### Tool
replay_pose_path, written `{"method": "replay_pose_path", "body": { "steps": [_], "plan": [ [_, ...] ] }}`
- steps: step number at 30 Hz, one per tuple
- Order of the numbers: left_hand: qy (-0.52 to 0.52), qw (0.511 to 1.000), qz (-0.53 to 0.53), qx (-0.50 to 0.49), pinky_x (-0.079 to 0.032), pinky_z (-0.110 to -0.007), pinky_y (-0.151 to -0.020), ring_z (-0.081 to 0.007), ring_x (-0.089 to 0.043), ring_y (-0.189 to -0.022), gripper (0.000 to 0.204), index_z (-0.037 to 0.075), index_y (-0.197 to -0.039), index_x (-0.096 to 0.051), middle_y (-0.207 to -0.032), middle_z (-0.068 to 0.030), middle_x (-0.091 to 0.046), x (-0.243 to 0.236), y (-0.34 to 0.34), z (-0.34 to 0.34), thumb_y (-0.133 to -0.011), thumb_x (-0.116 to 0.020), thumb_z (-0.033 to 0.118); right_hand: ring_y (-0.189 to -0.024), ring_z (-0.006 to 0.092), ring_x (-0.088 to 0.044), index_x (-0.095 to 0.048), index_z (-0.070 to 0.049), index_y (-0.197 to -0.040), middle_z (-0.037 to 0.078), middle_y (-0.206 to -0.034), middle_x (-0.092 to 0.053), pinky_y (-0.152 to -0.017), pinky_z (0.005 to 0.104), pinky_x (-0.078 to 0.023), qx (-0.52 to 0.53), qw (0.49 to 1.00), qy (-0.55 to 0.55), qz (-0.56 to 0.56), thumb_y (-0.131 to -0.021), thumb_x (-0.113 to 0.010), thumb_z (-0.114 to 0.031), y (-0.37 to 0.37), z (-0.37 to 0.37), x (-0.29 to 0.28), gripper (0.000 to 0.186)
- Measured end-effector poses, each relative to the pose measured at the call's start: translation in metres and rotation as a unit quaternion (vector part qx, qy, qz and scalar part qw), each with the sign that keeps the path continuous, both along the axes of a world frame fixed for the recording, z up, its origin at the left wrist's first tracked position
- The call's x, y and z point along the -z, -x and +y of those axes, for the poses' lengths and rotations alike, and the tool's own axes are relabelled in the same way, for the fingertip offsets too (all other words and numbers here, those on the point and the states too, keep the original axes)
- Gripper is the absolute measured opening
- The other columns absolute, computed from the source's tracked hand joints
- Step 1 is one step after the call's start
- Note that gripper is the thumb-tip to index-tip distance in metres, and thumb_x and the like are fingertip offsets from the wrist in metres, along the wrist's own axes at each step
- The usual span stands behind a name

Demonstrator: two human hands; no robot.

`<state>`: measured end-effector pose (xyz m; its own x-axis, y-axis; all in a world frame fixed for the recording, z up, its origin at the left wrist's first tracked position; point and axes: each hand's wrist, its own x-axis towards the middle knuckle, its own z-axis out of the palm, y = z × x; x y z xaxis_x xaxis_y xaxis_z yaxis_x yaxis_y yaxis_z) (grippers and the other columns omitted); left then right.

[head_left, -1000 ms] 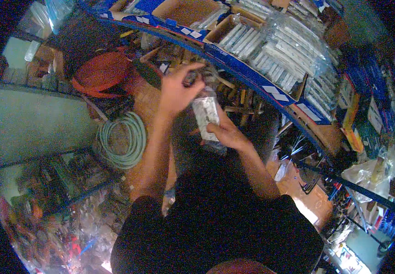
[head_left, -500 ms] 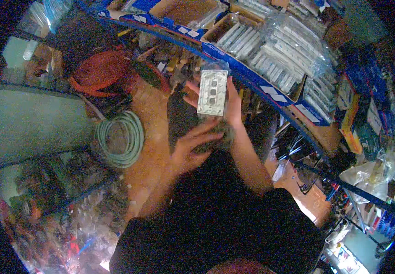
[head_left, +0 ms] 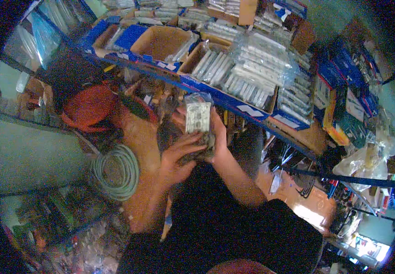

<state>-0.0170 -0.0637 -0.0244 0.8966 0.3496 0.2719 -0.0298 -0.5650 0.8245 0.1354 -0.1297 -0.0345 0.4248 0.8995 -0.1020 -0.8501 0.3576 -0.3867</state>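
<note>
My right hand (head_left: 219,133) grips a small clear plastic bag (head_left: 198,115) holding a pale rectangular switch plate, lifted upright in front of the blue shelf edge (head_left: 215,93). Just below and to the left, my left hand (head_left: 177,157) cups the bottom of the same bag, fingers curled against a darker bundle under it. Both forearms rise from the lower middle of the view, over my black shirt.
Cardboard boxes (head_left: 161,41) and stacks of clear-packed white parts (head_left: 259,68) fill the shelf above. A coil of pale cable (head_left: 115,171) lies lower left, an orange coil (head_left: 88,107) above it. Blue cartons (head_left: 339,91) crowd the right.
My left hand came down from the shelf to the bag's lower end. My right hand lifted the bag upright in front of the shelf edge.
</note>
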Motion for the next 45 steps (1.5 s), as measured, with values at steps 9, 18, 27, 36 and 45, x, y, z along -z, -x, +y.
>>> {"method": "replay_pose_path", "body": {
  "steps": [9,18,27,36,45],
  "plan": [
    [0.014,0.998,-0.005,-0.059,-0.017,-0.049,-0.124,-0.0370,-0.031,-0.149,0.065,0.007,-0.139,-0.058,-0.156,-0.0203,-0.041,-0.027,-0.029,-0.013,-0.075,-0.063,-0.002,-0.135,0.0270,-0.049,-0.043,-0.010,-0.149,0.009,-0.147,-0.053,-0.111,0.0435,-0.038,-0.001,0.999,0.023,-0.033,-0.103,-0.033,-0.061,0.000,0.004,-0.004,0.069],
    [0.035,0.933,-0.275,-0.227,-0.035,-0.046,-0.116,-0.0383,-0.043,-0.141,0.047,0.004,-0.140,-0.055,-0.151,-0.0236,-0.046,0.009,-0.048,0.031,-0.094,-0.054,0.013,-0.133,0.0195,-0.045,-0.038,-0.001,-0.151,0.013,-0.144,-0.051,-0.118,0.0408,-0.029,0.020,0.928,0.093,-0.359,-0.106,-0.048,-0.030,0.054,-0.004,-0.015,0.055],
    [0.274,0.854,-0.299,-0.324,-0.049,-0.034,-0.096,-0.0194,-0.061,-0.109,0.036,-0.001,-0.132,-0.055,-0.125,-0.0108,-0.063,0.000,-0.015,0.075,-0.098,-0.055,0.009,-0.128,0.0417,-0.053,-0.055,-0.013,-0.140,0.022,-0.135,-0.057,-0.108,0.0485,-0.045,0.156,0.532,0.161,-0.817,-0.085,-0.075,-0.025,-0.029,0.022,-0.095,0.060],
    [0.207,0.930,-0.155,-0.263,-0.040,-0.037,-0.109,-0.0255,-0.056,-0.124,0.049,-0.004,-0.137,-0.053,-0.133,-0.0156,-0.060,0.024,-0.005,0.035,-0.088,-0.056,0.001,-0.109,0.0405,-0.063,-0.060,-0.012,-0.133,0.022,-0.123,-0.060,-0.094,0.0486,-0.052,0.239,0.232,0.306,-0.892,-0.082,-0.077,-0.030,-0.108,0.048,-0.104,0.057],
    [0.332,0.919,-0.118,-0.177,-0.036,-0.041,-0.113,-0.0280,-0.051,-0.130,0.048,0.000,-0.138,-0.054,-0.141,-0.0157,-0.055,-0.031,-0.029,0.011,-0.094,-0.058,0.016,-0.129,0.0287,-0.055,-0.044,-0.001,-0.144,0.016,-0.144,-0.053,-0.110,0.0403,-0.043,0.051,0.772,0.180,-0.608,-0.096,-0.067,-0.029,-0.007,-0.030,-0.066,0.059]
  ]
}}
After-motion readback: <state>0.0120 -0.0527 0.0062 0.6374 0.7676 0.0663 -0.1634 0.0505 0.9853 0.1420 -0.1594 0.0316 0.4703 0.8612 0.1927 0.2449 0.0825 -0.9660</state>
